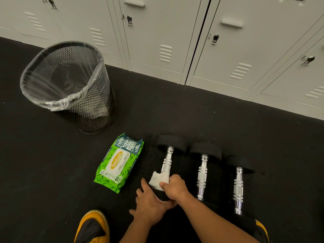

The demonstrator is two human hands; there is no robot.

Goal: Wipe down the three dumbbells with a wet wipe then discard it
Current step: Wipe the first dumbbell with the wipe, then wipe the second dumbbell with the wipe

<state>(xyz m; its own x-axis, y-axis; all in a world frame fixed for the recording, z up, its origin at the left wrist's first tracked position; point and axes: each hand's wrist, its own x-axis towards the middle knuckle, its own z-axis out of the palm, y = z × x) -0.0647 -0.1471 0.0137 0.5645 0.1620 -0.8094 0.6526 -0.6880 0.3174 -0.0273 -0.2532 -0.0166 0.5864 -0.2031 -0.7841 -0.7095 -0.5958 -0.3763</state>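
Note:
Three dumbbells with chrome handles and black ends lie side by side on the dark floor: a left dumbbell (167,160), a middle dumbbell (202,171) and a right dumbbell (238,188). My right hand (175,187) presses a crumpled white wet wipe (158,179) around the near end of the left dumbbell's handle. My left hand (150,202) grips that dumbbell's near black end, which is mostly hidden under both hands.
A green pack of wipes (118,162) lies just left of the dumbbells. A black mesh bin (70,85) with a clear liner stands at the back left. White lockers (192,41) line the far side. My yellow and black shoes (93,227) are at the bottom edge.

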